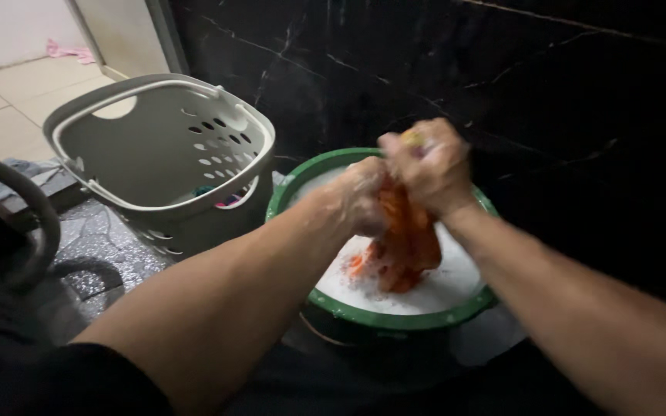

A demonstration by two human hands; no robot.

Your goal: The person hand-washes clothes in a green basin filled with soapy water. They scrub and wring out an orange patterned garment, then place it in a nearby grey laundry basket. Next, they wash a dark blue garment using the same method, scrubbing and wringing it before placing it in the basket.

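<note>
A wet orange cloth [404, 246] hangs over a green bucket [395, 317] filled with white soapy water. My left hand [360, 196] grips the cloth's upper part from the left. Closed around its top, just above and to the right, is my right hand [429, 163], with something yellow showing at the fingers. Both hands press together above the foam, and the cloth's lower end touches the suds.
A grey plastic laundry basket [156, 146] with handles stands tilted left of the bucket, some coloured clothing inside. A dark marbled wall [549, 92] rises behind. Light floor tiles [9, 100] lie at far left, with a pink item on them. A dark curved hose [36, 223] crosses the left edge.
</note>
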